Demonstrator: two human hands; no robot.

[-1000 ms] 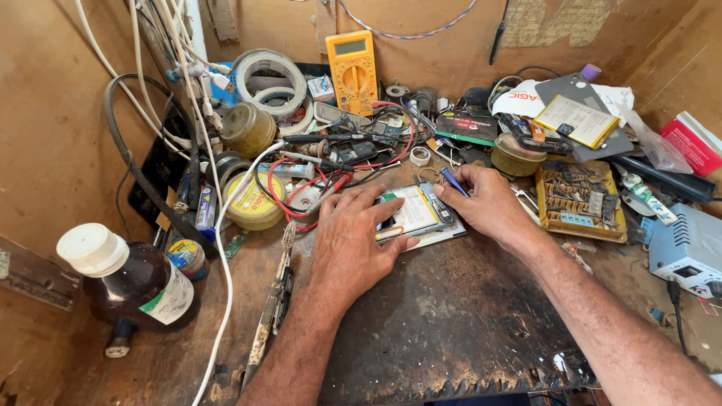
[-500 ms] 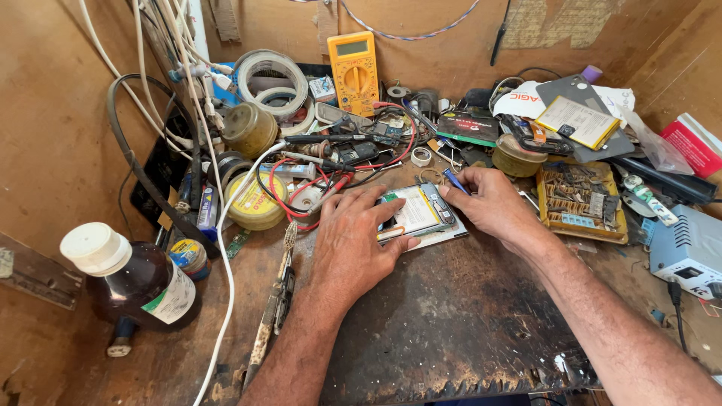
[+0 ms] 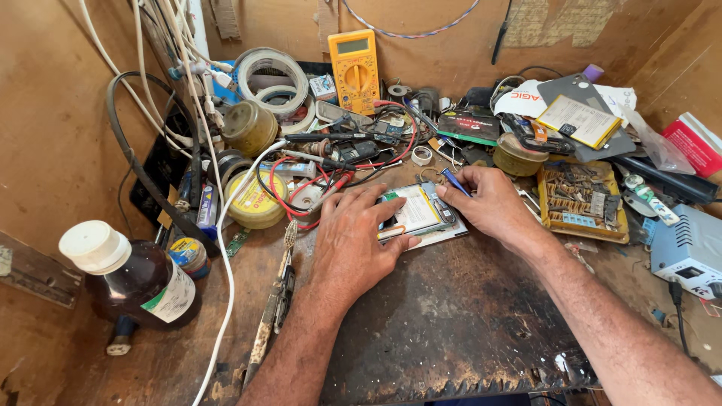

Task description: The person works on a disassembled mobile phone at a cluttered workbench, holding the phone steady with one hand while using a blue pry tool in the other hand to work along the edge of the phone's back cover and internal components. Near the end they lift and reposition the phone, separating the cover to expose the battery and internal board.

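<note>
Lying on the dark mat (image 3: 451, 331) at the frame's centre, the opened phone (image 3: 418, 214) has its long axis running from lower left to upper right. The left hand (image 3: 353, 244) presses flat on its lower-left end, fingers spread. The right hand (image 3: 492, 203) sits at the upper-right end, fingers pinched on a blue tool (image 3: 454, 182) whose tip meets that corner.
</note>
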